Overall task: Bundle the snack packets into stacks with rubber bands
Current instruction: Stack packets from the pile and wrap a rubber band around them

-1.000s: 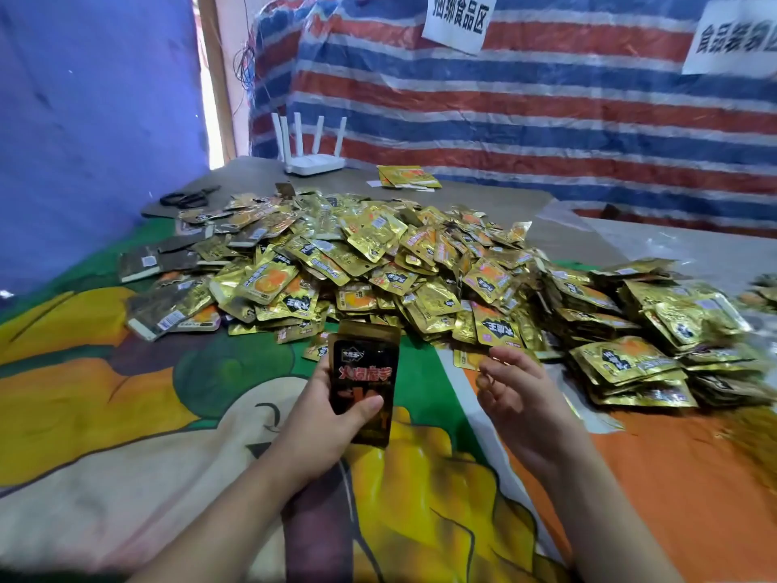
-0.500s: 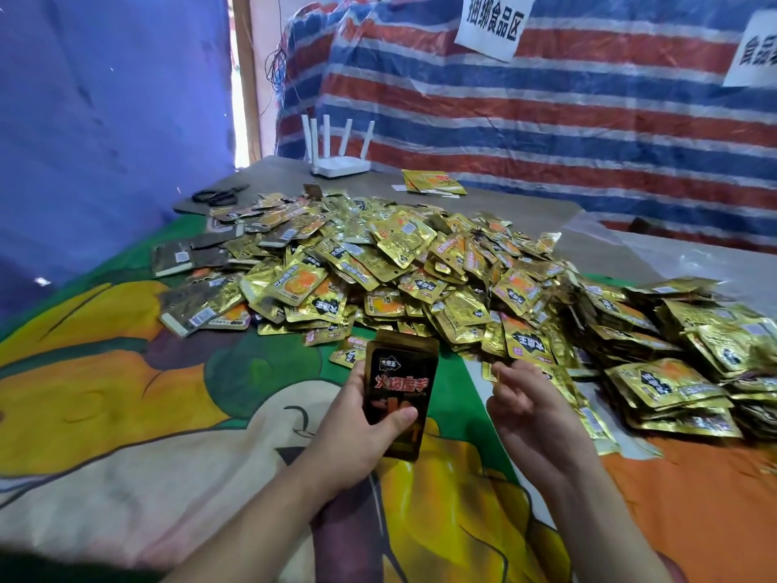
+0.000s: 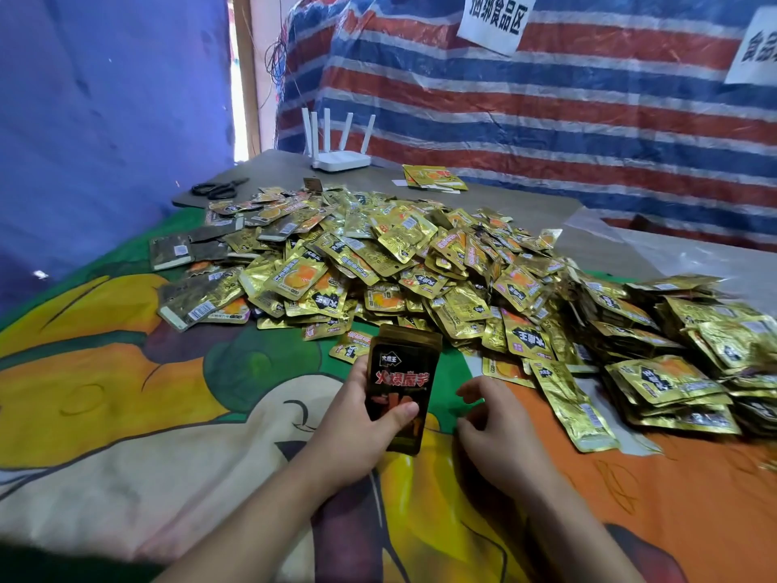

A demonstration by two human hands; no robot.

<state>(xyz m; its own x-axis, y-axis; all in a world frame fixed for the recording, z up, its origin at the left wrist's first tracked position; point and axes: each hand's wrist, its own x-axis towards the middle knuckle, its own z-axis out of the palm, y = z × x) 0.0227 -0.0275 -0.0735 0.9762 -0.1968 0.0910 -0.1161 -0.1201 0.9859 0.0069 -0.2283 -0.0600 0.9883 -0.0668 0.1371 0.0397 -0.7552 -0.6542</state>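
My left hand (image 3: 357, 431) grips a small stack of dark snack packets (image 3: 401, 374) with red lettering, held upright above the cloth, thumb across the front. My right hand (image 3: 494, 435) hovers just right of the stack, fingers loosely curled and holding nothing; I see no rubber band on it. A big heap of loose gold foil packets (image 3: 378, 263) lies beyond both hands. Bundled gold stacks (image 3: 668, 380) are piled at the right.
A colourful cartoon cloth (image 3: 126, 414) covers the near table. Several dark bundles (image 3: 197, 296) lie at the heap's left edge. Black scissors (image 3: 218, 188), a white router (image 3: 340, 159) and a few packets (image 3: 433, 177) sit at the back. Striped tarp forms the wall behind.
My right hand has drawn back from the gold heap toward me and closer to the dark stack. The left hand still holds the stack the same way; the camera shifted left.
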